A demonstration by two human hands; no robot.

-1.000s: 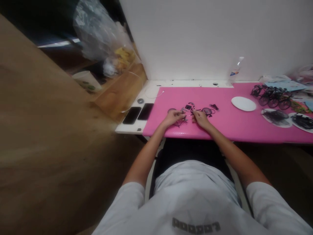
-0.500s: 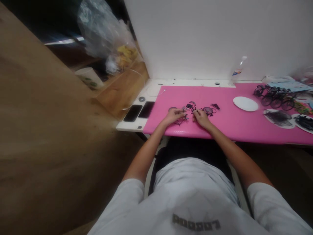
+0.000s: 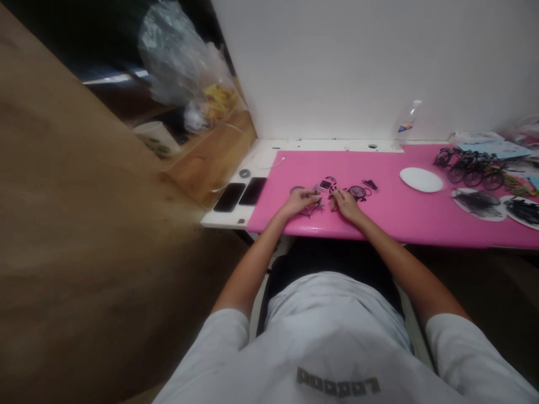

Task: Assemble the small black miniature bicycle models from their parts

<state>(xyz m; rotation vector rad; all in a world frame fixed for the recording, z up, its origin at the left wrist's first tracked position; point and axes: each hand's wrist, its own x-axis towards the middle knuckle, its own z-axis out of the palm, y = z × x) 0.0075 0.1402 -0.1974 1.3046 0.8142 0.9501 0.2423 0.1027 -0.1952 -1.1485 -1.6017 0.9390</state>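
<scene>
Over the pink mat (image 3: pixel 412 224), my left hand (image 3: pixel 300 201) has its fingers closed on a small dark model bicycle frame (image 3: pixel 311 212), whose thin bars show below the fingers. Close by on the right, my right hand (image 3: pixel 346 205) is pinched, and its fingertips point at the left hand. What it pinches is too small to make out. Around both hands lie small dark parts: a spoked wheel (image 3: pixel 357 192), a dark square piece (image 3: pixel 325 184) and a short black piece (image 3: pixel 371 184). Part of another round wheel (image 3: pixel 296 189) shows behind the left hand.
Two phones (image 3: pixel 229 197) lie at the table's left end. Rightward are a white plate (image 3: pixel 421 179), a plate of dark thin parts (image 3: pixel 480 205), another with black parts (image 3: pixel 524 210), and several model bicycles (image 3: pixel 471 168). A clear bottle (image 3: pixel 408 120) stands by the wall.
My right hand has shifted slightly left, narrowing the gap between the fingertips. My left hand stays nearly in place. The camera view has tilted a little.
</scene>
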